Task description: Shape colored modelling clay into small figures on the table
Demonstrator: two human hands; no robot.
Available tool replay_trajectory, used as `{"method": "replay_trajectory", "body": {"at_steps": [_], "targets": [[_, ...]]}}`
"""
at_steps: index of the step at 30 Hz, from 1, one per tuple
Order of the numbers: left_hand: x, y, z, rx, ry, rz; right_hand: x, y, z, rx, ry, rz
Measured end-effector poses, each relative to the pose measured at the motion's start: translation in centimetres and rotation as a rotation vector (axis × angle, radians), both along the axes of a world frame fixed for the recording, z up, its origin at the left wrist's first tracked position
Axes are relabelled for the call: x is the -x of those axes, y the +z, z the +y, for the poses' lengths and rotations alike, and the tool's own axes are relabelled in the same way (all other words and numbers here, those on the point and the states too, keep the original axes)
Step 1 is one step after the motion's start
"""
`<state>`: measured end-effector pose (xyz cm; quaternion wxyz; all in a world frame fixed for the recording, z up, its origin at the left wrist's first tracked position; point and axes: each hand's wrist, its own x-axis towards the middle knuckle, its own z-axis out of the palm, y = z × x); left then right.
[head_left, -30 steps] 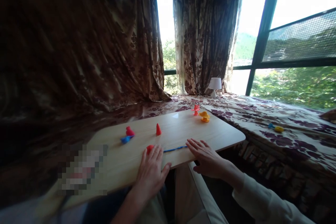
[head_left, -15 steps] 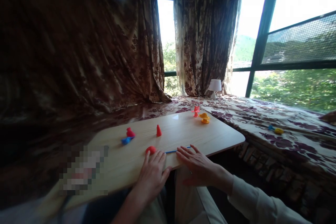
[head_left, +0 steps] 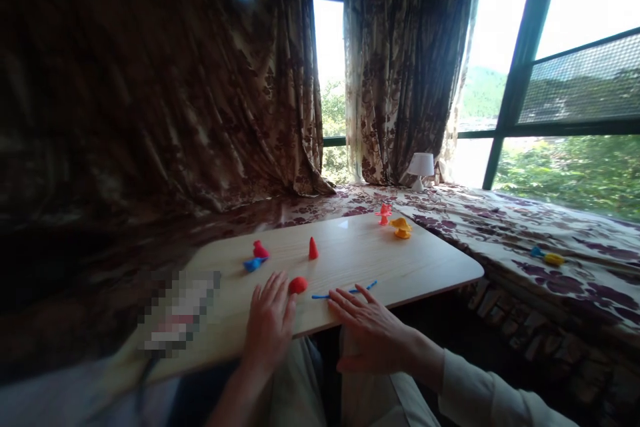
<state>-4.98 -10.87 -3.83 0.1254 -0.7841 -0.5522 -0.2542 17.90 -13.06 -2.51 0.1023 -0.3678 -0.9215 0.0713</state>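
Observation:
My left hand (head_left: 269, 322) lies flat and open on the wooden table (head_left: 430, 260), its fingertips just left of a small red round piece (head_left: 298, 285). My right hand (head_left: 367, 327) rests open at the table's near edge, fingers stretched toward thin blue sticks (head_left: 345, 291) lying in front of it. Neither hand holds anything. Farther back stand a red cone (head_left: 313, 248), a red figure (head_left: 260, 249) with a blue piece (head_left: 252, 264) beside it, and at the far right corner a red figure (head_left: 384, 213) and an orange piece (head_left: 401, 227).
A patterned cloth (head_left: 500, 227) covers the bench behind and to the right of the table, with a blue and yellow toy (head_left: 549, 257) on it. A small white lamp (head_left: 421, 170) stands by the brown curtains (head_left: 395, 80). Large windows fill the right side.
Both hands have slid left and back toward me along the table's near edge. The red round piece is now uncovered beside my left fingertips, and the blue sticks lie free ahead of my right hand.

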Motion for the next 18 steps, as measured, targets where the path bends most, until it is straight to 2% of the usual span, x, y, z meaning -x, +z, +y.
{"method": "replay_trajectory", "body": {"at_steps": [6,11,18], "targets": [[-2.4,0.0,-1.3,0.051,-0.124,0.096,0.1,0.3,0.3,-0.004,0.0,-0.013],[-2.9,0.2,-2.0,0.108,-0.12,0.14,0.2,0.0,0.2,-0.009,0.002,-0.017],[-3.9,1.2,-1.5,0.178,-0.073,0.157,0.3,-0.2,0.3,-0.014,-0.035,-0.004]]}}
